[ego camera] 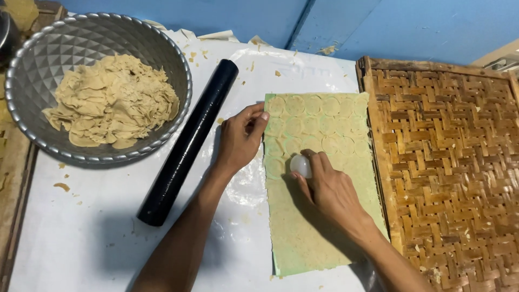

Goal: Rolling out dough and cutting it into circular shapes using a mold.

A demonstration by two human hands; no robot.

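So from the head cam I was looking down at a white plastic-covered table (108,238) with a thin rolled-out dough sheet (319,216) lying lengthwise in the middle, a bit right of center. The far half of it was already stamped with rows of round circles, edge to edge, while the near half looked plain.

The right hand (330,189) was on the sheet, about at the line where the stamped part ended. Its fingers (319,162) were curled and pinching a small round whitish cutter (301,165), pressed down onto the dough near the sheet's left edge. I couldn't tell whether it was a cap or a proper cutter, just a small pale round thing.

The left hand (240,138) sat at the sheet's left edge, farther away than the right one. Its fingers were held together and bent, fingertips touching the dough edge, thumb on top, holding nothing.

Just left of that hand lay a long black rolling pin (186,146), running diagonally from far right to near left. Further left and far was a big faceted metal bowl (162,48) piled with tan dough scraps (111,100). On the right, touching the sheet's right edge, was a woven bamboo tray (454,173). A blue wall (378,27) was behind it all, and crumbs were scattered over the plastic.
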